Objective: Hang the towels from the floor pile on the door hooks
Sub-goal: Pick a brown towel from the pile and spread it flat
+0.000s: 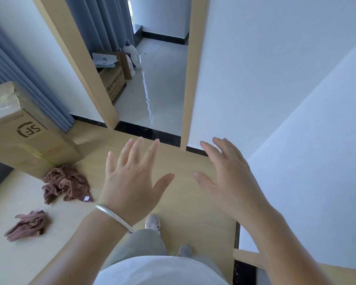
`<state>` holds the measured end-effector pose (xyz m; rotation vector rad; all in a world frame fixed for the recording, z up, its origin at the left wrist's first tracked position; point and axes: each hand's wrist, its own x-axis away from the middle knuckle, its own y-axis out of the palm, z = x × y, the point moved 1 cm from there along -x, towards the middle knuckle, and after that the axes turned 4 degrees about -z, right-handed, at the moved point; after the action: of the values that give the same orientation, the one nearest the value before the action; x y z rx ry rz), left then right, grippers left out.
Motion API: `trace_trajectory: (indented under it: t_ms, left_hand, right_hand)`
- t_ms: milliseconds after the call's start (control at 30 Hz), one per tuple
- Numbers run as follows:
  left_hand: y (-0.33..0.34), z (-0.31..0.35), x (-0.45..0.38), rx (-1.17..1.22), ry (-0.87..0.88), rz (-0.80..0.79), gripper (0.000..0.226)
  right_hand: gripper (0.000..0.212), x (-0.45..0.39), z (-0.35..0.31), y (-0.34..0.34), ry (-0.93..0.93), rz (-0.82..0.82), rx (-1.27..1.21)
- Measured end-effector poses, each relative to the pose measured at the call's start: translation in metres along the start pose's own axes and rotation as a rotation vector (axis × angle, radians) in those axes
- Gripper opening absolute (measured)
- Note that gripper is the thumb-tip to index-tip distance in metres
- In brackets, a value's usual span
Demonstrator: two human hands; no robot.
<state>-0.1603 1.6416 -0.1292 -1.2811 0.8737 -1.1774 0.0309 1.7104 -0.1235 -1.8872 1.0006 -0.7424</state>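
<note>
Two hands out front, both bare, both holding nothing. Left hand (pixel 132 182) spread wide, fingers straight and fanned, thumb out to the side, back of the hand up. One silver bangle (pixel 114 217) round that wrist. Right hand (pixel 230 179) likewise open, fingers straight and a little apart, tilted so the thumb edge faces in.

Two brown towels on the floor (pixel 183 194), both crumpled, well apart from either hand. Bigger towel (pixel 67 183) bunched just beside the foot of a carton, with one small white tag showing at its near edge. Smaller towel (pixel 28 225) lying nearer, apart from the first.

Two cartons in sight. Big carton (pixel 27 128) at the left, taped over, stamped "SF" in a dark logo, seen upside down. Second carton (pixel 113 83) through the doorway, open-topped, papers inside, dark printed characters down its side, too small to read. One white jug (pixel 133 58) behind it, purple on the label, wording illegible.

Two shoes (pixel 152 222) below, grey trousers, pale top at the bottom edge.

Blue-grey curtains on the left and beyond the doorway. One tan door frame (pixel 188 79), black threshold strip under it, glossy pale tiles beyond. White walls on the right.
</note>
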Motion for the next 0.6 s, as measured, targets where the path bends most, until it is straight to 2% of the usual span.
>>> trace_trajectory:
  t_ms: [300,600]
  left_hand:
    - [-0.011,-0.078,-0.107,0.122,-0.15,0.038,0.081]
    - [-0.041,-0.226,-0.188,0.263,-0.431,0.199,0.079]
  right_hand:
    - [0.063,-0.151,-0.041,0.014,-0.137,-0.072,0.071]
    - [0.062,-0.322,-0.164,0.044,-0.384,-0.204,0.157]
